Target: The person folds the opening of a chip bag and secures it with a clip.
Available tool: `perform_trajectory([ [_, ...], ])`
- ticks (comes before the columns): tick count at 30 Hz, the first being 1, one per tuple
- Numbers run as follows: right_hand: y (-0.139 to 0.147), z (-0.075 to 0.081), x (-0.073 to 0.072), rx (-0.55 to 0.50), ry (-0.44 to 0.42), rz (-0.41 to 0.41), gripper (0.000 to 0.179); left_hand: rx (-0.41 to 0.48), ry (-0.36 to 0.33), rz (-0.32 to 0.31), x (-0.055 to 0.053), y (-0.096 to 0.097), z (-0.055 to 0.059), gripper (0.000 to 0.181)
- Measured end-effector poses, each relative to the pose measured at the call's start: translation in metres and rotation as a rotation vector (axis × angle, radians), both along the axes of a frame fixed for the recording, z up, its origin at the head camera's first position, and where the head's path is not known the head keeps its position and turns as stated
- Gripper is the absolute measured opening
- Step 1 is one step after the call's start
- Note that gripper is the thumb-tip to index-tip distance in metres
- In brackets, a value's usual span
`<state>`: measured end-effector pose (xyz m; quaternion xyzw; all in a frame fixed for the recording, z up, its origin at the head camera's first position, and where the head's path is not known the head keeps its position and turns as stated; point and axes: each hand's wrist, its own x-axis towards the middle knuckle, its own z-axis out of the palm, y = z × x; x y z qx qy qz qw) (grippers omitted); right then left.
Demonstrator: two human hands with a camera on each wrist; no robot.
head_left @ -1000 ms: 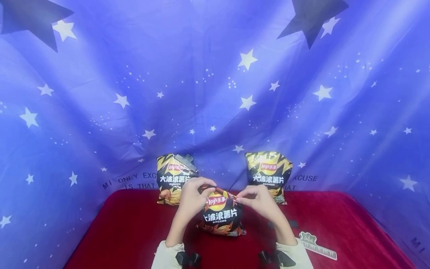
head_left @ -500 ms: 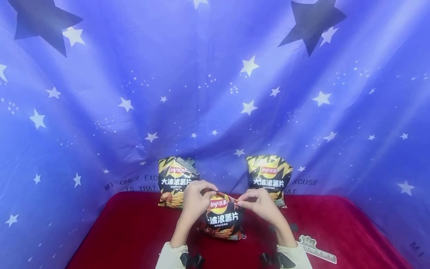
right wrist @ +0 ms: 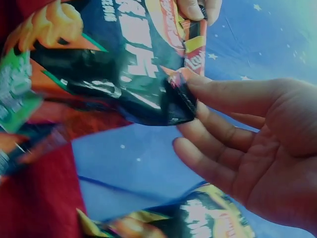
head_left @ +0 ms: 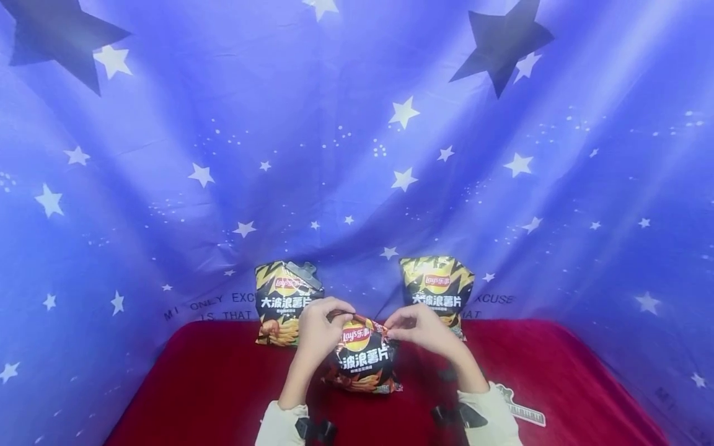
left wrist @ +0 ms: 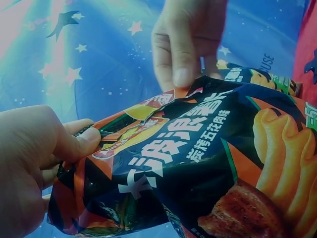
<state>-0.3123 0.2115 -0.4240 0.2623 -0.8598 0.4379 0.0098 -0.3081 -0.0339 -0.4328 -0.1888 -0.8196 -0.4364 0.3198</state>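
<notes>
A black and orange bag of potato chips [head_left: 365, 362] stands at the front middle of the table, its top edge folded down in a strip. My left hand [head_left: 322, 328] pinches the left end of that fold; in the left wrist view the thumb lies on the front of the bag [left wrist: 198, 144]. At the opposite end, my right hand [head_left: 424, 331] pinches the folded corner between thumb and fingers. The right wrist view shows this right hand [right wrist: 267, 134] with its lower fingers loosely bent behind the corner.
Two yellow and black chip bags stand behind, one at left [head_left: 279, 319] with a grey clip [head_left: 304, 274] at its top, another at right [head_left: 437, 282]. A pale clip with piano-key print [head_left: 527, 414] lies by the right sleeve on the red table [head_left: 189, 384]. A starry blue curtain [head_left: 334, 124] hangs behind.
The whole head view shifts slightly. Both hands stay on the folded top of the bag, and the right hand's fingers sit a little closer over its corner.
</notes>
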Motion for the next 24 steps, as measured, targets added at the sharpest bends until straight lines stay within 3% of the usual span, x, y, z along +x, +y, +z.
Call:
perform_trajectory([
  [6, 0.010, 0.023, -0.003, 0.201, 0.047, 0.015, 0.012, 0.005, -0.027, -0.008, -0.001, -0.002, 0.000, 0.016],
  [12, 0.033, 0.033, 0.000, 0.472, 0.083, 0.025, 0.008, 0.012, -0.036, -0.016, 0.001, -0.003, 0.003, 0.017],
  [19, 0.073, 0.022, 0.006, 0.628, 0.049, -0.030, 0.006, -0.003, -0.021, -0.030, 0.002, -0.002, 0.005, 0.017],
  [24, 0.090, 0.003, 0.008, 0.703, 0.117, -0.020, 0.007, -0.007, -0.034, -0.039, 0.003, -0.002, 0.006, 0.016],
])
